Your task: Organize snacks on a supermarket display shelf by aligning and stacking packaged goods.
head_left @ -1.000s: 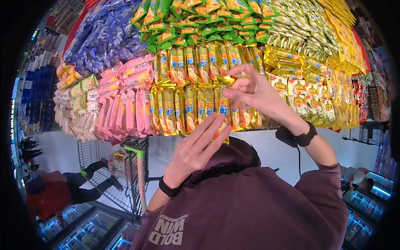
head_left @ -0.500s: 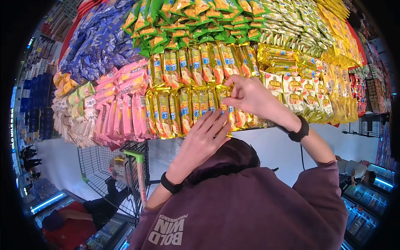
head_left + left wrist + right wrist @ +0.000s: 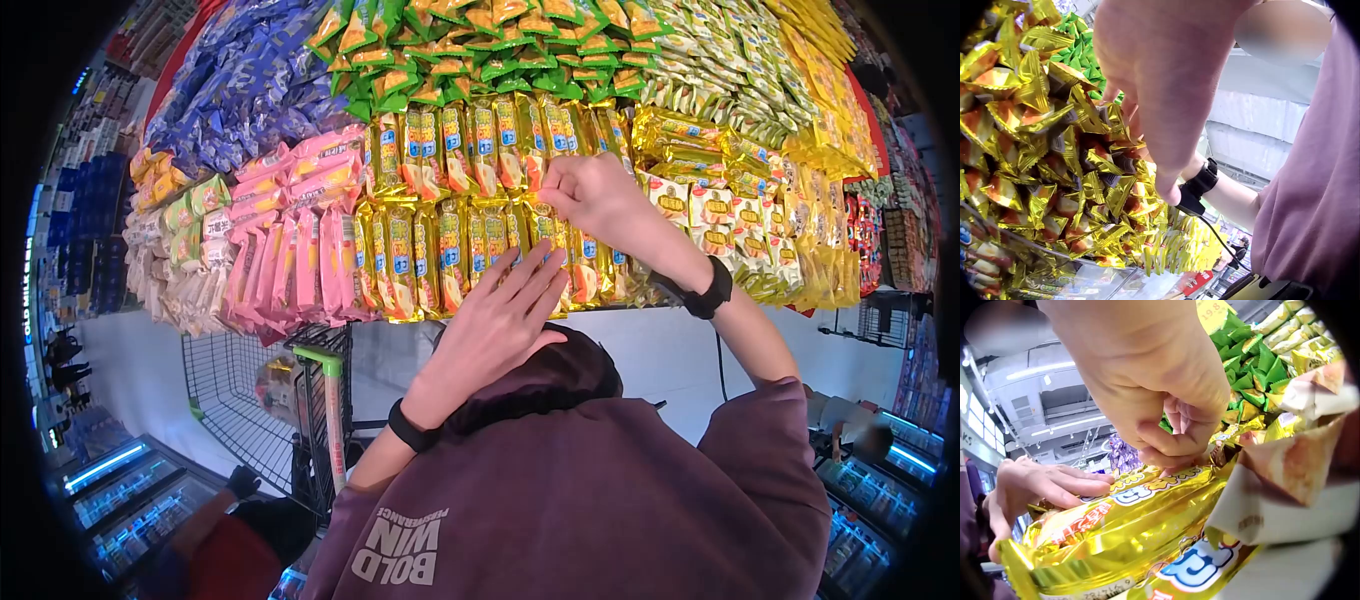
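Observation:
Rows of shiny gold snack packets [image 3: 455, 240] with blue lettering stand at the front of the display. My right hand [image 3: 605, 205] has its fingers curled and pinches the upper end of one gold packet [image 3: 1129, 506] lying on the front row. The fingertips are partly hidden behind the hand in the head view. Over the lower end of that packet rests my left hand [image 3: 490, 315], its fingers extended and lying along the wrapper. In the left wrist view, the back of the left hand [image 3: 1166, 81] hides most of the contact.
Pink packets [image 3: 300, 260] lie left of the gold rows, white ones [image 3: 715, 225] to the right, green ones [image 3: 480, 50] behind. A shopping cart [image 3: 240, 400] with a green-tipped handle stands at lower left. A person in red [image 3: 225, 560] is beyond it.
The right hand held a gold packet raised at a tilt; the packet has come down onto the row. The right fingers have curled in more, and the left fingers have slid slightly right.

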Available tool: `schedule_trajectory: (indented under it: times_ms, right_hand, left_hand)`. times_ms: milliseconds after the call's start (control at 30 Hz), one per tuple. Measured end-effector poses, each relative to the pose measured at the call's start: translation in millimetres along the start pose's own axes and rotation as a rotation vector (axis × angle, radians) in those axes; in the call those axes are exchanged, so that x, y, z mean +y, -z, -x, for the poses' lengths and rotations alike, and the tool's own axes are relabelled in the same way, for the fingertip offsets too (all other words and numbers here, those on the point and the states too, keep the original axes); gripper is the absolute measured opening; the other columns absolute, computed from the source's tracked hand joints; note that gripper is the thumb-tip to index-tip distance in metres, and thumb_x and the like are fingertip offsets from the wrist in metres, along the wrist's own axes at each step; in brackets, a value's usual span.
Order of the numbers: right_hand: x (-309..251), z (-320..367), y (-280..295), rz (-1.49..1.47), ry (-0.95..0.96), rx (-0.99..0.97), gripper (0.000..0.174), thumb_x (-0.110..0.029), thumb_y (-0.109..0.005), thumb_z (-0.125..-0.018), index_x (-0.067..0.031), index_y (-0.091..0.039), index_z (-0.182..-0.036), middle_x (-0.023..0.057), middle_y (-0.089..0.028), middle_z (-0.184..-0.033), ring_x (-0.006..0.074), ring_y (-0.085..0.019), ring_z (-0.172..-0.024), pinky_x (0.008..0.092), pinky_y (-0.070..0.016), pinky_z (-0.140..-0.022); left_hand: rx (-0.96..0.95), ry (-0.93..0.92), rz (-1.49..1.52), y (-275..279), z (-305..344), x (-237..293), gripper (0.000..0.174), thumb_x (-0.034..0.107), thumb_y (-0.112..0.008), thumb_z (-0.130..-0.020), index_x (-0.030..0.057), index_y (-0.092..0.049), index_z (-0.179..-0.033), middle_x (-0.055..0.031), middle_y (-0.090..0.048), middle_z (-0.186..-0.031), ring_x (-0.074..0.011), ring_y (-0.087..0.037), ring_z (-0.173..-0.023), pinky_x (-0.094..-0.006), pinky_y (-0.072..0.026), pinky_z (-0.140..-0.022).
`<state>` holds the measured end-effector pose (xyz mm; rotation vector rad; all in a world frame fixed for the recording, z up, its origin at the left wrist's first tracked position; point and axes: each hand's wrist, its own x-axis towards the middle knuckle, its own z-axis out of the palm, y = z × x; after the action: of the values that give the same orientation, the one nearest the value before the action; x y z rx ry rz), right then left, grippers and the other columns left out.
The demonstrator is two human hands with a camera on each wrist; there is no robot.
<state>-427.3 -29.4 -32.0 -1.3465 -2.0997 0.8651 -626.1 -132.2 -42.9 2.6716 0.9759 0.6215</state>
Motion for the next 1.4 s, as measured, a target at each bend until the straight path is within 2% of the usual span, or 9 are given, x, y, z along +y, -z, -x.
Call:
schedule_trajectory:
  times_ms: [333, 433, 567, 600, 700, 900, 1000, 1100, 1400]
  right_hand:
    - [-11, 4, 12, 0.238, 0.125, 0.056, 0.007, -0.001, -0.063, -0.081, 0.0010, -0.059, -0.076, 0.0185, -0.059, -0.062, 0.0383, -0.060, -0.060, 0.0444, -0.0467, -0.055]
    - [-23, 24, 33, 0.244, 0.185, -0.092, 0.005, 0.000, -0.061, -0.082, 0.0013, -0.060, -0.077, 0.0182, -0.059, -0.063, 0.0380, -0.061, -0.061, 0.0442, -0.0471, -0.055]
    - [-22, 50, 32, 0.447, 0.252, -0.391, 0.011, -0.014, -0.064, -0.091, -0.0030, -0.067, -0.090, 0.0174, -0.061, -0.062, 0.0371, -0.062, -0.059, 0.0447, -0.0488, -0.055]
    - [-18, 52, 27, 0.473, 0.250, -0.383, 0.021, -0.029, -0.064, -0.093, -0.0104, -0.070, -0.101, 0.0118, -0.066, -0.069, 0.0340, -0.063, -0.062, 0.0438, -0.0479, -0.054]
    - [-21, 50, 28, 0.549, 0.282, -0.391, 0.021, -0.028, -0.063, -0.094, -0.0100, -0.070, -0.101, 0.0113, -0.066, -0.068, 0.0338, -0.063, -0.061, 0.0435, -0.0479, -0.053]
    - [-14, 59, 35, 0.412, 0.243, -0.316, 0.026, -0.029, -0.069, -0.089, -0.0073, -0.064, -0.102, 0.0113, -0.064, -0.082, 0.0337, -0.064, -0.073, 0.0432, -0.0499, -0.061]
    - [-20, 59, 46, 0.394, 0.157, -0.385, 0.029, -0.025, -0.072, -0.087, -0.0032, -0.060, -0.103, 0.0150, -0.063, -0.094, 0.0371, -0.065, -0.080, 0.0470, -0.0518, -0.066]
    - [-14, 60, 34, 0.315, 0.221, -0.389, 0.032, -0.027, -0.073, -0.085, -0.0030, -0.059, -0.103, 0.0139, -0.062, -0.097, 0.0363, -0.065, -0.084, 0.0463, -0.0521, -0.068]
    - [-11, 61, 46, 0.347, 0.217, -0.198, 0.028, -0.021, -0.070, -0.087, -0.0012, -0.061, -0.105, 0.0137, -0.062, -0.100, 0.0342, -0.064, -0.091, 0.0434, -0.0529, -0.074]
  left_hand:
    - [0.005, -0.039, -0.054, -4, 0, -7, 0.045, 0.024, -0.071, -0.084, -0.0016, -0.061, -0.120, -0.0134, -0.054, -0.140, -0.0300, -0.048, -0.134, -0.0465, -0.0376, -0.112]
    - [0.028, -0.028, -0.037, -4, 1, -8, 0.046, 0.024, -0.073, -0.082, -0.0011, -0.062, -0.119, -0.0128, -0.055, -0.139, -0.0301, -0.049, -0.133, -0.0467, -0.0393, -0.110]
    - [0.035, -0.031, -0.047, -7, 4, -11, 0.048, 0.026, -0.074, -0.082, -0.0002, -0.062, -0.120, -0.0129, -0.055, -0.139, -0.0309, -0.049, -0.132, -0.0467, -0.0405, -0.109]
    - [0.032, -0.035, -0.048, -8, 4, -11, 0.049, 0.026, -0.074, -0.082, 0.0001, -0.062, -0.121, -0.0130, -0.055, -0.139, -0.0312, -0.049, -0.132, -0.0467, -0.0407, -0.109]
    - [0.023, 0.006, -0.027, -3, -2, -10, 0.055, 0.028, -0.074, -0.081, 0.0009, -0.059, -0.127, -0.0135, -0.052, -0.141, -0.0317, -0.047, -0.134, -0.0469, -0.0393, -0.110]
    - [-0.077, 0.011, -0.093, -1, -7, -10, 0.065, 0.032, -0.074, -0.082, 0.0004, -0.053, -0.135, -0.0140, -0.047, -0.147, -0.0323, -0.042, -0.138, -0.0478, -0.0344, -0.113]
    - [-0.095, 0.020, -0.091, 1, -8, -11, 0.069, 0.034, -0.074, -0.081, -0.0003, -0.052, -0.136, -0.0144, -0.047, -0.147, -0.0319, -0.042, -0.139, -0.0479, -0.0340, -0.114]
    - [-0.086, 0.032, -0.040, 1, -8, -10, 0.072, 0.038, -0.074, -0.082, -0.0006, -0.051, -0.138, -0.0148, -0.047, -0.148, -0.0311, -0.042, -0.139, -0.0477, -0.0336, -0.114]
    - [-0.065, 0.024, -0.039, 6, -8, -12, 0.071, 0.043, -0.070, -0.085, 0.0003, -0.051, -0.139, -0.0160, -0.048, -0.146, -0.0306, -0.044, -0.137, -0.0475, -0.0333, -0.114]
